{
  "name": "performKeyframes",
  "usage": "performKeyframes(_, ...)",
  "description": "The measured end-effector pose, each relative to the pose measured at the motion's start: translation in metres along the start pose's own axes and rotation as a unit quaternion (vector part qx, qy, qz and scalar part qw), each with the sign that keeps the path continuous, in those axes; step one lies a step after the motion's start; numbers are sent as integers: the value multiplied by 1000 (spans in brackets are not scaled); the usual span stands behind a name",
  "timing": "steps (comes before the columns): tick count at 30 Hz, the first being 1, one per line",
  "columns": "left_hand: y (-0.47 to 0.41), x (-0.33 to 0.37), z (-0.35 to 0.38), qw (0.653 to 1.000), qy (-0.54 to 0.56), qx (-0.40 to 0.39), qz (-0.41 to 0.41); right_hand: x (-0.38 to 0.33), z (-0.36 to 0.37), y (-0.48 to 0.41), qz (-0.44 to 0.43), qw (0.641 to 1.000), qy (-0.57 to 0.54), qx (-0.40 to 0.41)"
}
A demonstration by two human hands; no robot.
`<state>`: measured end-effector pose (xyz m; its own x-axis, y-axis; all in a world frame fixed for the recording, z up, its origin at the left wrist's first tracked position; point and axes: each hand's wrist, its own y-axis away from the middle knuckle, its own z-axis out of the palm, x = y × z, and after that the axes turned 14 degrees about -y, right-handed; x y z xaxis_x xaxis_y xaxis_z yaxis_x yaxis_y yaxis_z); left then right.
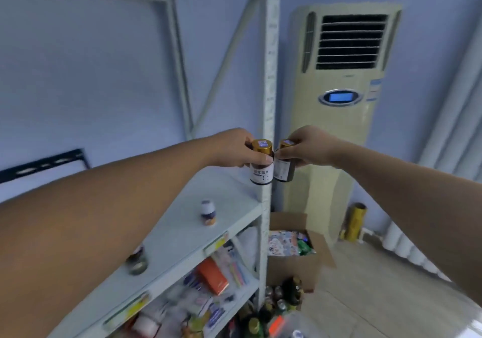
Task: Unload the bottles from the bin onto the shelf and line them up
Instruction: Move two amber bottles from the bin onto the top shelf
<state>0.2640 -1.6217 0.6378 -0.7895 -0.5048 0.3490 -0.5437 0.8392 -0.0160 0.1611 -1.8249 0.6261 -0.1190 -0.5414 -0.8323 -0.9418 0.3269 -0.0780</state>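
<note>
My left hand [238, 150] grips a brown bottle with a gold cap and white label [261, 167] above the far right end of the pale shelf [182, 230]. Right beside it, my right hand [309, 146] holds a second gold-capped brown bottle [284, 168] by its top. The two bottles almost touch, next to the shelf's upright post [268, 103]. A small white bottle with a dark cap [208, 212] stands on the shelf. A dark bottle [137, 260] shows partly under my left forearm. The bin with several bottles [281, 298] lies on the floor below.
A tall cream air conditioner [339, 129] stands behind the post. An open cardboard box [294, 246] with packets sits on the floor beside the shelving. The lower shelves [208, 285] are crowded with boxes and bottles. A gold roll [356, 221] leans by the wall.
</note>
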Motion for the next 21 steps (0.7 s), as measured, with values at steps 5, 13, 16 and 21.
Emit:
performKeyframes(5,122,-73,-33,991,-23,34,-128,-69,100,3,-57,995,-3,-86)
performKeyframes(13,318,-169,-73,960,-24,96,-262,-199,277,28,-136,967,-36,-214)
performKeyframes(16,395,-206,-84,948,-21,98,-303,-248,354,44,-162,953,-38,-252)
performKeyframes(21,519,-267,-106,921,-22,126,-369,-327,480,77,-197,934,-36,-296)
